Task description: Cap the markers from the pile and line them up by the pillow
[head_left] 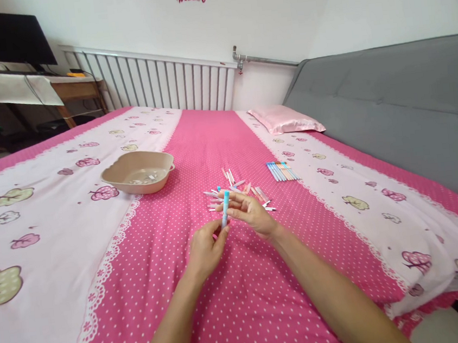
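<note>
A slim marker (225, 207) with a bright blue cap stands nearly upright above the bed. My left hand (208, 247) pinches its lower end between thumb and fingers. My right hand (253, 212) is around the upper body, with the thumb on the near side and the fingers reaching behind it. Just beyond my hands lies a loose pile of pens and pink pieces (258, 193), partly covered by the right hand. To the right, several markers in blue, orange and other colours form a neat row (282, 171).
A beige plastic basin (141, 189) with small pieces inside rests left of the pile. Farther back are a pink pillow (284, 119), a grey headboard (389, 105) and a white radiator (154, 78). A desk with a monitor (12, 38) stands at the far left.
</note>
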`<state>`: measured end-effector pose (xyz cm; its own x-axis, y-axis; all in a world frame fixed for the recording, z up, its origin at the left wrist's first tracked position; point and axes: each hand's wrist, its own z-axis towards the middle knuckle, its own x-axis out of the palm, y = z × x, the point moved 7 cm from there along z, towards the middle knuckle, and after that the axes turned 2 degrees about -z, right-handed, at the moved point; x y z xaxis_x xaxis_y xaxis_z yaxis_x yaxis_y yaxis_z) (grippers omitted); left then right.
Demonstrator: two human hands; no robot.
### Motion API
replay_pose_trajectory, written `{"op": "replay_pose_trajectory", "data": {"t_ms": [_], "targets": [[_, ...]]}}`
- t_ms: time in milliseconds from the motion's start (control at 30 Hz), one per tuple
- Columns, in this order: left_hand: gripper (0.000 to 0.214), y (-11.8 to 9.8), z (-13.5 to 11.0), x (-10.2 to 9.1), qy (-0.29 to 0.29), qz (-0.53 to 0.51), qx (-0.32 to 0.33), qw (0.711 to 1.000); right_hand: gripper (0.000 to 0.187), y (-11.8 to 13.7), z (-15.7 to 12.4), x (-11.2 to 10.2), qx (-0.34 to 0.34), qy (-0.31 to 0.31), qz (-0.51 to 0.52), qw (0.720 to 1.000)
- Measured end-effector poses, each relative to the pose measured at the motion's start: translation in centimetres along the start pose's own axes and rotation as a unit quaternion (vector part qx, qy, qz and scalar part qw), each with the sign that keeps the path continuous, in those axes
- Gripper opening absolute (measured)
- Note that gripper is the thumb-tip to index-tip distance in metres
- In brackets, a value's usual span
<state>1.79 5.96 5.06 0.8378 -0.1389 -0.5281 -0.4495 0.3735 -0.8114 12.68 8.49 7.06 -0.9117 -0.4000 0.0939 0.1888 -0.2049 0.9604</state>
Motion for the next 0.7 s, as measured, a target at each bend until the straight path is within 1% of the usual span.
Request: {"op": "replay_pose_trajectory", "data": {"t_ms": [167,367,700], "targets": [[0.026,0.2,0.0,0.1,0.002,0.001,-0.002,1.000,0.046,-0.6,0.2,-0.5,0.013,-0.021,-0.003,1.000],[0.026,0.0,-0.1,0.2,0.003,-0.004,0.006,1.000,0.046,-1.2,0.3,-1.0,0.026,-0.053,-0.005,0.998],[0.026,0.0,-0.1,0.4,-0.001,-0.002,0.020,1.000,0.050,-1.2,0.3,-1.1,0.030,-0.071,-0.012,0.997]]}}
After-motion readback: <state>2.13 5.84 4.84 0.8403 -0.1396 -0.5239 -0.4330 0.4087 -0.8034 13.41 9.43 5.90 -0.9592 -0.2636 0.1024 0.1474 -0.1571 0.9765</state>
